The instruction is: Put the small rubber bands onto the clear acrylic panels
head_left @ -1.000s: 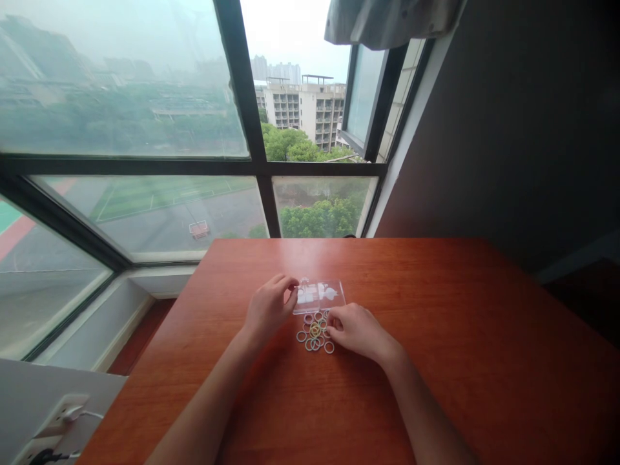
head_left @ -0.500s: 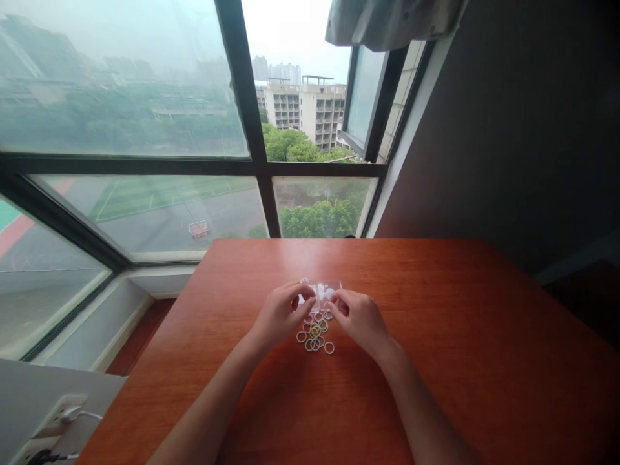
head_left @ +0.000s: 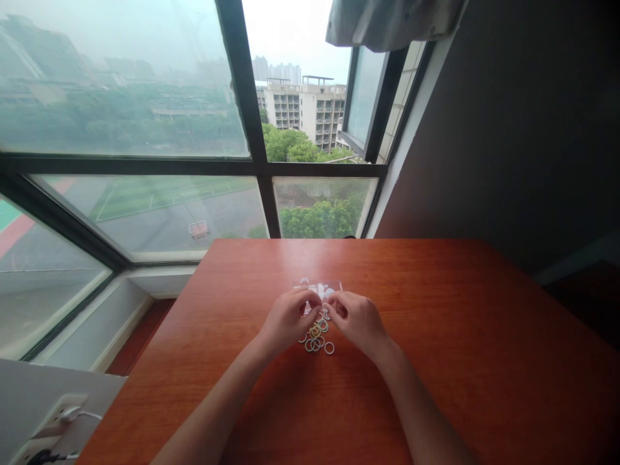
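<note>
Rings [head_left: 315,332] lie loosely heaped on the table [head_left: 436,336], nearer than the clear case [head_left: 334,285]. They look light, probably springy; best pinched by the rim. Left hand [head_left: 289,318] and right hand [head_left: 358,318] nearly meet, fingers curled; whether either grips one, I cannot tell.

Tabletop [head_left: 426,323]: reddish-brown wood look, smooth, semi-gloss, pale sheen at far edge. Case [head_left: 334,286]: clear plastic, shiny. Small rings [head_left: 315,331]: smooth, rather matt; material uncertain. Window panes [head_left: 126,90]: glass, hazy. Curtain [head_left: 387,24]: cloth, soft folds. Wall socket [head_left: 72,402]: smooth plastic.
</note>
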The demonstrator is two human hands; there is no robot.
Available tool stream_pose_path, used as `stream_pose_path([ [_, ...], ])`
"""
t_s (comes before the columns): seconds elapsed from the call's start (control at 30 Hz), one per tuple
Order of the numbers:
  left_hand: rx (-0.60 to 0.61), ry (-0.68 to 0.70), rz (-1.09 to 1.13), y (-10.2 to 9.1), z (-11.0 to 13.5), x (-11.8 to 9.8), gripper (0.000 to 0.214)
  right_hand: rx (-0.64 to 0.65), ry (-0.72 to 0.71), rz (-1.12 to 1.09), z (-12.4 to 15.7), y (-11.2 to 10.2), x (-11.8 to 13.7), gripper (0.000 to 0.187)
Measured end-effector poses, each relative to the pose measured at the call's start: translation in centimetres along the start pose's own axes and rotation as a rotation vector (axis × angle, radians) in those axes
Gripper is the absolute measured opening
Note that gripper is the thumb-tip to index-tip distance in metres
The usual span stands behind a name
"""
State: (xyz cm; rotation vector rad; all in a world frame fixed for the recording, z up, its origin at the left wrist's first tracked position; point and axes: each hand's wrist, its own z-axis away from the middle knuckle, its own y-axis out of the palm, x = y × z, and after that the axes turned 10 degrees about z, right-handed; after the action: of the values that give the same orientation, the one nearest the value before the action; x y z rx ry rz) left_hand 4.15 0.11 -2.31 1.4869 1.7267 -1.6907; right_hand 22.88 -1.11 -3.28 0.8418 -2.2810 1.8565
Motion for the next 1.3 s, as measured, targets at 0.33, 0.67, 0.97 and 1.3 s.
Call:
stream_pose_path([
  [0.33, 0.009, -0.005, 0.005, 0.0, 0.0, -0.1, 0.015, 0.015, 0.004, -0.01, 0.1, -0.2, 0.4, 0.015],
  [0.67, -0.219, -0.023, -0.218, -1.7, -0.2, 1.7, 0.012, 0.083, 0.021, 0.017, 0.0, -0.5, 0.3, 0.01],
  [0.97, -0.257, -0.094, -0.308, -2.3, -0.2, 3.9, 0.015, 0.189, 0.021, 0.011, 0.1, -0.8, 0.2, 0.009],
  [1.3, -0.249, -0.098, -0.322, -2.5, -0.1, 3.6, 0.015, 0.402, 0.0, -0.059, 0.8, -1.0, -0.3, 0.012],
])
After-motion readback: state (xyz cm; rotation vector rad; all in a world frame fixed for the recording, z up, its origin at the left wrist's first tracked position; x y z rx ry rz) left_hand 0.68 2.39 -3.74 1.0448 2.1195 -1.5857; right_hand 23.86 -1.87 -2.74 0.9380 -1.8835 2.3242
